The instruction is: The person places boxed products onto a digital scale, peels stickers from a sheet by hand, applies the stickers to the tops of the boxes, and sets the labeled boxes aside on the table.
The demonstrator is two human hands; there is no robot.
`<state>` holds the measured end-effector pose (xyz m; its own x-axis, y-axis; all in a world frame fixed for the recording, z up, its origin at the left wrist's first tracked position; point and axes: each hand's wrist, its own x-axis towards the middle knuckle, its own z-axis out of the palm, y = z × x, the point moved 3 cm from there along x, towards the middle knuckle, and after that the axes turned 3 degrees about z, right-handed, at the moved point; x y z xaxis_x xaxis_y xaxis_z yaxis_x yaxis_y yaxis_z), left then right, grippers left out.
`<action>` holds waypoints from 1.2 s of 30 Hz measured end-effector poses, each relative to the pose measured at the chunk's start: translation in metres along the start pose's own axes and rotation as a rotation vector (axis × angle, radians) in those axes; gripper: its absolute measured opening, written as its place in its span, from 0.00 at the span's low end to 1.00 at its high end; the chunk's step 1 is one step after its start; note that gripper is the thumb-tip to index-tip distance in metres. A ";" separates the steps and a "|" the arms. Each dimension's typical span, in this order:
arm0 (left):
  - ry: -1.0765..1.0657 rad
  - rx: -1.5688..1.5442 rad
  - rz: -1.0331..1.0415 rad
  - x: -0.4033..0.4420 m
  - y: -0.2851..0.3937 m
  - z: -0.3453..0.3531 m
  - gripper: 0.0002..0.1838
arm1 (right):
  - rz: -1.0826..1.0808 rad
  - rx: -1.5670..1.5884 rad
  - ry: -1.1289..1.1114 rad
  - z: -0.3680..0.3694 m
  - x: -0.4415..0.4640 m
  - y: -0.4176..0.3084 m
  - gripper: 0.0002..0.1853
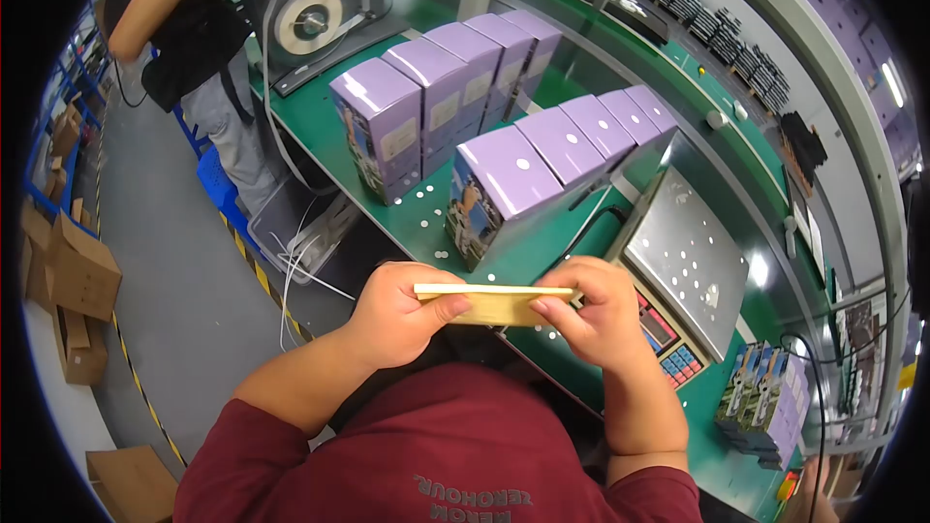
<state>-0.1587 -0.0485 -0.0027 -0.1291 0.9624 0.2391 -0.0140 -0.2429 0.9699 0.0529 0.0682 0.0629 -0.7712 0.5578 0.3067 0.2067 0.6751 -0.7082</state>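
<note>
In front of my chest I hold a flat yellow paper-like piece [499, 308] with a pale top edge; its exact kind is unclear. My left hand [405, 315] grips one end, thumb across its near face. At the other end, my right hand [598, 310] pinches it between thumb and curled fingers. Just beyond my hands stands the nearest purple box [509, 169], with a white round dot on its top. It heads a row of similar boxes, and a second row with another purple box [378, 126] stands to its left.
A weighing scale [683, 261] with white dots on its metal plate sits to the right. More printed purple boxes [765, 407] stand at lower right on the green table [426, 223]. A co-worker [199, 48] stands at upper left beside a machine with a roll [308, 22].
</note>
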 end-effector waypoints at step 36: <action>-0.306 0.550 0.049 0.028 0.055 0.071 0.08 | -0.204 0.019 -0.060 -0.023 -0.024 0.008 0.03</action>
<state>-0.0923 -0.0261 0.0603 0.1742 0.9627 0.2069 0.5072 -0.2678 0.8191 0.0873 0.0712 0.0646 -0.8303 0.3802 0.4075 0.0311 0.7616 -0.6473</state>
